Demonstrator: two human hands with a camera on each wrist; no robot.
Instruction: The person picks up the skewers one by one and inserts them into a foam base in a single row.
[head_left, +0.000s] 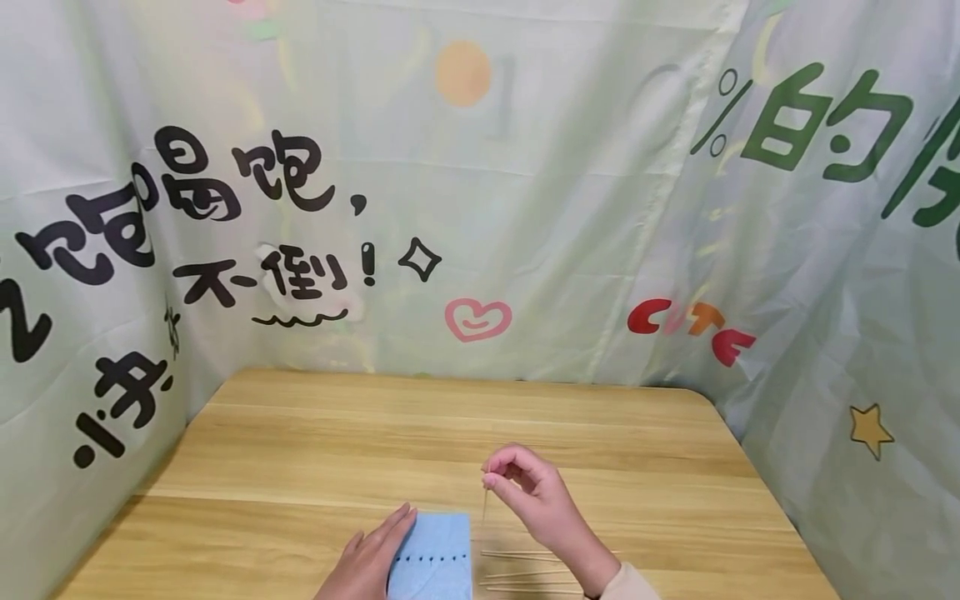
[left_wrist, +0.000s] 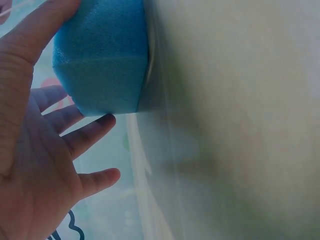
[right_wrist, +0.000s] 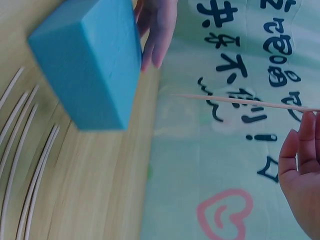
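Note:
A pale blue foam block (head_left: 431, 533) stands on the wooden table, with a row of small dark dots across its top. My left hand (head_left: 366, 557) rests against the block's left side. In the left wrist view its fingers are spread and fairly straight, some fingertips touching the block (left_wrist: 102, 60). Above and right of the block, my right hand (head_left: 538, 502) pinches a thin wooden skewer (head_left: 484, 507) between thumb and fingertips. The skewer hangs down nearly upright, its lower end near the block's right edge. The right wrist view shows its tapering tip (right_wrist: 190, 95) apart from the block.
Several more skewers (head_left: 525, 573) lie on the table right of the block, partly beneath my right forearm. The wooden table (head_left: 315, 442) has its far edge against a printed cloth curtain (head_left: 555, 250), which also surrounds both sides.

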